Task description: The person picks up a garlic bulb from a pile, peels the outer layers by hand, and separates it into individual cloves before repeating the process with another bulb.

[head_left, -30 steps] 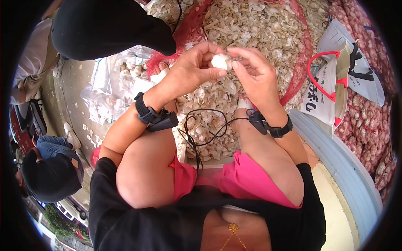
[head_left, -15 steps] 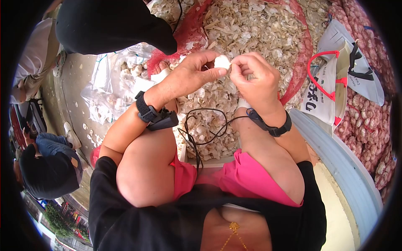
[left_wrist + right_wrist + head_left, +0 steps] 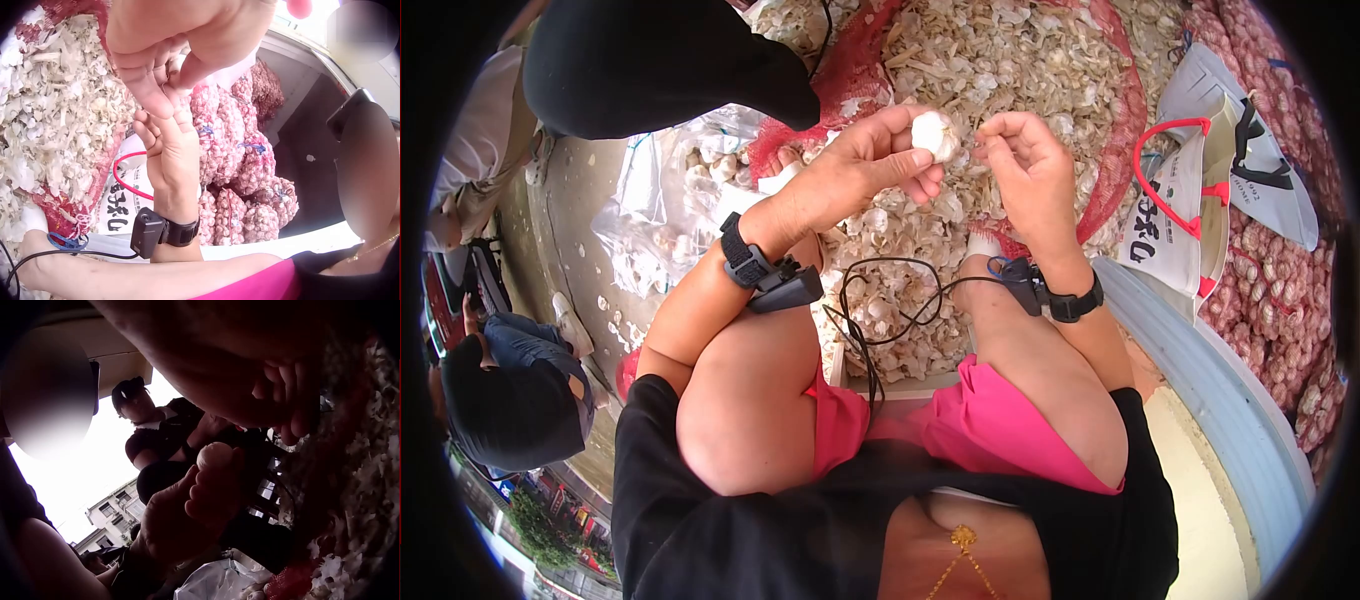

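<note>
A whitish garlic bulb (image 3: 936,136) is gripped between the thumb and fingers of my left hand (image 3: 863,163), above a heap of loose skins (image 3: 920,225). My right hand (image 3: 1032,178) hovers just to the right of the bulb, apart from it, its fingers loosely bent. No object shows between them. In the right wrist view the bulb (image 3: 214,455) rests at the fingertips of the left hand (image 3: 187,509), while the right hand (image 3: 250,375) is dark above it. The left wrist view shows the left hand (image 3: 187,44) overlapping the right hand (image 3: 172,147).
Red netting (image 3: 1135,125) borders the skins. A white bag with red handles (image 3: 1170,215) stands at right beside net sacks of garlic (image 3: 1260,310). Clear plastic (image 3: 640,215) with bulbs lies at left. A black cable (image 3: 880,345) loops between the knees. A dark-capped person (image 3: 660,70) is close by.
The right hand's fingers have moved off the bulb and a little to the right. The left hand still holds the bulb, now turned to show more of its side.
</note>
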The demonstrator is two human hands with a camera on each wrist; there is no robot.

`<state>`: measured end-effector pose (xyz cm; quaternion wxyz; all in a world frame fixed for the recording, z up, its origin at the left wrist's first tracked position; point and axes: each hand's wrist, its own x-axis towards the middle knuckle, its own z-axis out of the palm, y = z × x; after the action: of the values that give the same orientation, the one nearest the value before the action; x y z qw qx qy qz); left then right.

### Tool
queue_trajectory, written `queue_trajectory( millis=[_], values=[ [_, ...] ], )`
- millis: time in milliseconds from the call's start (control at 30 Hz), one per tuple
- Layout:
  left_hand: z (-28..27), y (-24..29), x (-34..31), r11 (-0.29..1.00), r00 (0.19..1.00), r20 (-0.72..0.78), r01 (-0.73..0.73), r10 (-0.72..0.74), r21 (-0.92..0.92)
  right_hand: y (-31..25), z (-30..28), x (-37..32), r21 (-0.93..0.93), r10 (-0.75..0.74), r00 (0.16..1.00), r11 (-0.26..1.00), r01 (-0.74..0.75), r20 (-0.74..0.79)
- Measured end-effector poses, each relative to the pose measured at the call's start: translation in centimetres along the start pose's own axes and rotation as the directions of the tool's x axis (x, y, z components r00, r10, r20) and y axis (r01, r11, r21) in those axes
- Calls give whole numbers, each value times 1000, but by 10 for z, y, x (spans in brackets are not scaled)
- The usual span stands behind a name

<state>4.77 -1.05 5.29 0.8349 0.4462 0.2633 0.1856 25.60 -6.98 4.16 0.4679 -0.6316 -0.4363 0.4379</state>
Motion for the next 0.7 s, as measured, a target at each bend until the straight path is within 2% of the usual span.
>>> queue_trajectory(
  millis=[33, 100, 133, 200, 233, 300, 433, 533, 600, 633, 700],
  values=[
    [1, 0, 0, 1000, 1000, -12, 7, -7, 6, -7, 1, -1, 0, 0, 1000, 1000, 0, 0],
    [-1, -3, 1, 1000, 1000, 1, 4, -4, 30, -27, 6, -5, 209, 52, 991, 975, -77, 120],
    [-2, -3, 1, 999, 1000, 14, 0, -1, 53, -26, 6, -5, 210, 53, 991, 975, -77, 120],
    [-2, -3, 1, 997, 1000, 20, 7, -8, 77, -23, 6, -3, 65, -149, 975, 988, 140, 163],
    [-1, -3, 0, 995, 1000, 24, 12, -15, 102, -23, 6, -4, 65, -149, 976, 988, 140, 162],
    [0, -5, 1, 995, 1000, 22, 9, -11, 104, -24, 6, -6, -94, -295, 948, 947, 307, 122],
    [-2, -6, 0, 998, 1000, 27, 12, -14, 68, -21, 9, -6, -56, -292, 952, 953, 298, 97],
    [-1, -5, 1, 999, 1000, 9, 26, -27, 47, -15, 10, -6, -38, -206, 975, 977, 209, 84],
    [3, -1, 1, 1000, 1000, 18, 19, -18, -6, -12, 10, -4, -136, -168, 985, 976, 170, 24],
    [5, 3, 1, 998, 1000, 28, 11, -9, -55, -13, 9, -3, -133, -170, 985, 976, 171, 22],
    [1, 15, -1, 1000, 997, 74, 26, -25, -12, -22, 3, 0, -41, -81, 996, 996, 83, 42]
  ],
)
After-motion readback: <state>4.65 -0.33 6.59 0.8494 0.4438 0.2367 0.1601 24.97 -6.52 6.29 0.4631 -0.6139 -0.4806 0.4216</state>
